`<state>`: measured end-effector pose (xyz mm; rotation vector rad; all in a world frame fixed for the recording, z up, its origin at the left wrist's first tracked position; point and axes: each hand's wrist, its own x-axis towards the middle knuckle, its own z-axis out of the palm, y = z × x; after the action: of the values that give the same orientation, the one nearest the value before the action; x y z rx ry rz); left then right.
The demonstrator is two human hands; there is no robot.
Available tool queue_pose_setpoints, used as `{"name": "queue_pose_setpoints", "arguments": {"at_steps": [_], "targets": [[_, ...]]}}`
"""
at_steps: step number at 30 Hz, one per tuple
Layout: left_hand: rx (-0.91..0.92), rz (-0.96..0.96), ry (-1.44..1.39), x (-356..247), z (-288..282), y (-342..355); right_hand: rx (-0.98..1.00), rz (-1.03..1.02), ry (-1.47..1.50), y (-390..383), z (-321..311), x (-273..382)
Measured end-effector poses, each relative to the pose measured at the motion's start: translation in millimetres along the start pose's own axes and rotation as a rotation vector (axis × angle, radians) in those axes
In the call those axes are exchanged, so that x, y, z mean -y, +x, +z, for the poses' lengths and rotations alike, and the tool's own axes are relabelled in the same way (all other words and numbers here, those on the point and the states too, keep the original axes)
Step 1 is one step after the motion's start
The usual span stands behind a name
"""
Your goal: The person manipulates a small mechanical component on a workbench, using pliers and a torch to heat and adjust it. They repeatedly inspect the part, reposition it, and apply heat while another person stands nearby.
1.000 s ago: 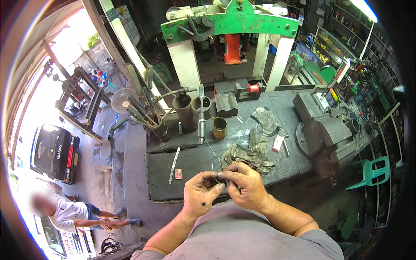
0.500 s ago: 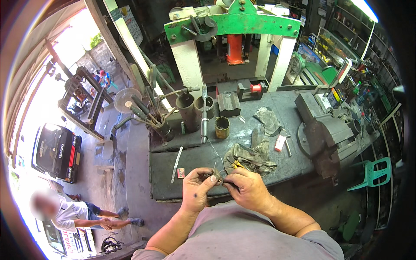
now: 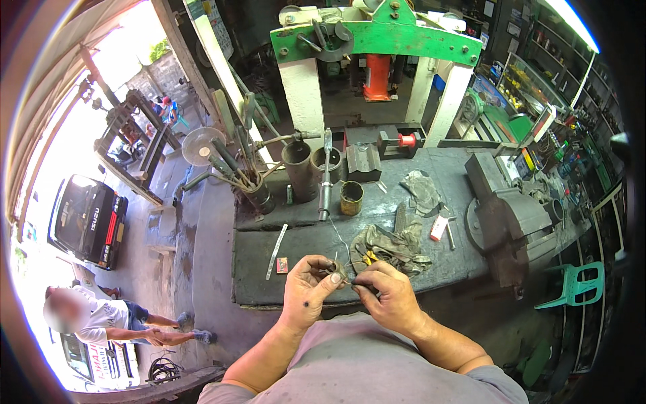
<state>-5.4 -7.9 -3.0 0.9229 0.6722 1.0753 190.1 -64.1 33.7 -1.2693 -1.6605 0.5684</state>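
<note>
Small drab part (image 3: 341,270) held in left hand (image 3: 306,291), pinched between thumb and fingers, before crumpled cloth (image 3: 393,246) on bench (image 3: 269,295). Right hand (image 3: 388,291) curled just beside part; its hold cannot be told. Step judged: close two-handed handling. Steady left pinch, fine right-fingertip placement judged to be called for.
</note>
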Motion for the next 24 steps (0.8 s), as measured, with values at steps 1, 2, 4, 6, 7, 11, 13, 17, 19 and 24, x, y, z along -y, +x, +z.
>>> {"name": "queue_pose_setpoints", "arguments": {"at_steps": [1, 2, 4, 6, 7, 11, 13, 17, 19, 24], "targets": [[-0.002, -0.022, -0.052, 0, 0, 0, -0.009, 0.005, -0.003, 0, -1, 0], [0.01, -0.027, -0.037, 0, 1, 1, -0.008, 0.007, 0.006, 0, -1, 1], [0.034, -0.041, -0.027, 0, 2, 1, -0.007, 0.02, 0.025, 1, -3, 1], [0.033, -0.027, 0.016, -1, 3, -1, 0.006, -0.003, 0.002, 2, -6, 1], [0.03, -0.022, 0.032, -1, 4, -1, 0.014, -0.015, -0.011, 2, -8, 0], [0.066, 0.004, 0.134, -4, 9, -6, 0.045, -0.081, 0.003, 7, -12, -7], [0.085, 0.009, 0.175, -7, 10, -9, 0.048, -0.098, 0.023, 7, -12, -9], [0.116, 0.11, 0.334, -13, 12, -11, 0.069, -0.079, 0.037, 2, -14, -9], [0.155, 0.219, 0.43, -16, 12, -11, 0.061, -0.109, 0.058, 1, -14, -9], [0.121, 0.175, 0.341, -20, 15, -13, 0.095, -0.177, 0.097, 0, -16, -9]]}}
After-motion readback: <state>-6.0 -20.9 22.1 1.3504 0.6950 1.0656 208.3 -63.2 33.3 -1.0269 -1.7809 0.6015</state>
